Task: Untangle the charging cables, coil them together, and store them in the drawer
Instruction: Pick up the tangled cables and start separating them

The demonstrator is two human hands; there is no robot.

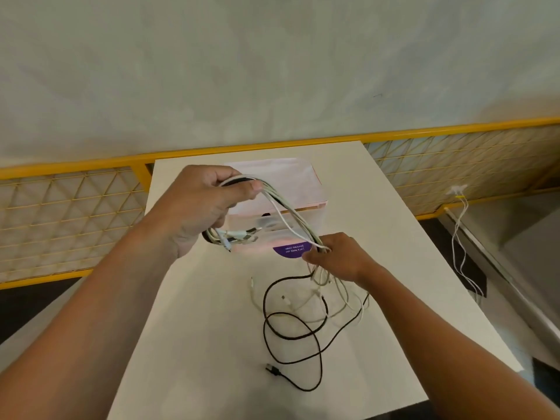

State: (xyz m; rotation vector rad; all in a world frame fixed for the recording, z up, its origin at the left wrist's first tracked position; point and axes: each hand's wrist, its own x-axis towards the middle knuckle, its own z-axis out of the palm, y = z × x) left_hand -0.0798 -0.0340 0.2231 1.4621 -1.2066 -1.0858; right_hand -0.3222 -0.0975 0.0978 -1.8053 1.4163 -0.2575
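My left hand [200, 204] grips a coil of white and black charging cables [281, 213] raised above the white table [194, 344]. The bundle runs down and right to my right hand [336, 257], which pinches the strands just above the table. Below my right hand the loose tails spread on the table: a black cable [291, 338] in loops ending in a USB plug [272, 370], and white cables [348, 304] tangled beside it. A translucent drawer box [291, 189] with a pinkish top stands at the table's far end, partly hidden by the coil.
A purple sticker [292, 249] lies on the table in front of the box. A yellow mesh railing [69, 213] runs behind the table. Two white cables [460, 253] hang from a socket on the right railing. Dark floor lies at both sides.
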